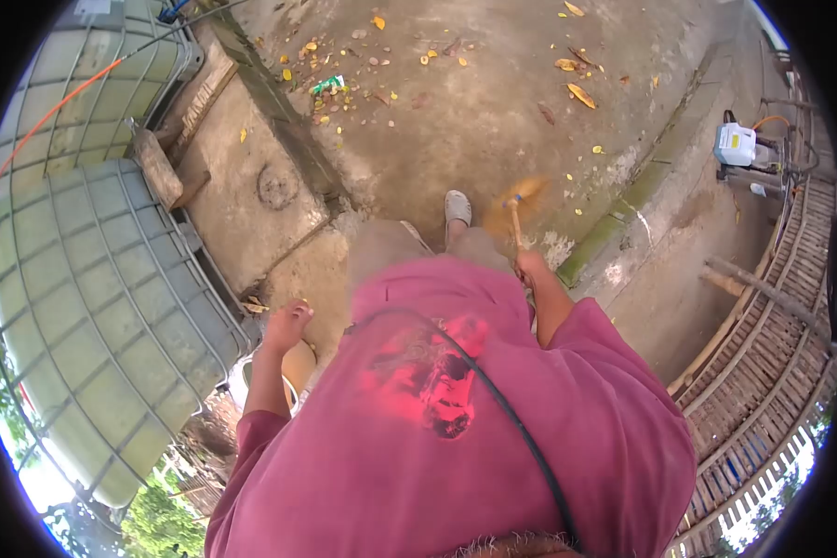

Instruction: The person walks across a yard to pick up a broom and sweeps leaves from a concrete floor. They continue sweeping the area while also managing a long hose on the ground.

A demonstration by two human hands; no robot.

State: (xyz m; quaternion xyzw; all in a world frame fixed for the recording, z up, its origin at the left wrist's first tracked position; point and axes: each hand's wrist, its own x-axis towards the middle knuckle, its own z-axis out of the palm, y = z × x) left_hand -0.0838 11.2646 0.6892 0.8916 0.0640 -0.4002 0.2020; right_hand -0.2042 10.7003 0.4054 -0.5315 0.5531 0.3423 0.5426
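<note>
Out to the right of my body, my right hand [530,266] is closed around the handle of a broom [517,223]. Its tan bristles are smeared by motion and spread low over the concrete, with a small blue spot where they meet the handle. On the other side, my left hand [291,323] hangs away from my body with its fingers loosely bent and nothing visible in them. Below that hand is a pale bucket [298,365], partly hidden by my forearm. One grey shoe [458,206] shows ahead of my shorts.
Dry leaves [581,95] and a green wrapper [328,85] lie on the concrete ground [418,139]. Caged water tanks [93,288] stand left beside a raised slab [270,223]. A mossy curb [623,200], a white-and-grey machine [737,145] and a bamboo structure [763,353] are on the right.
</note>
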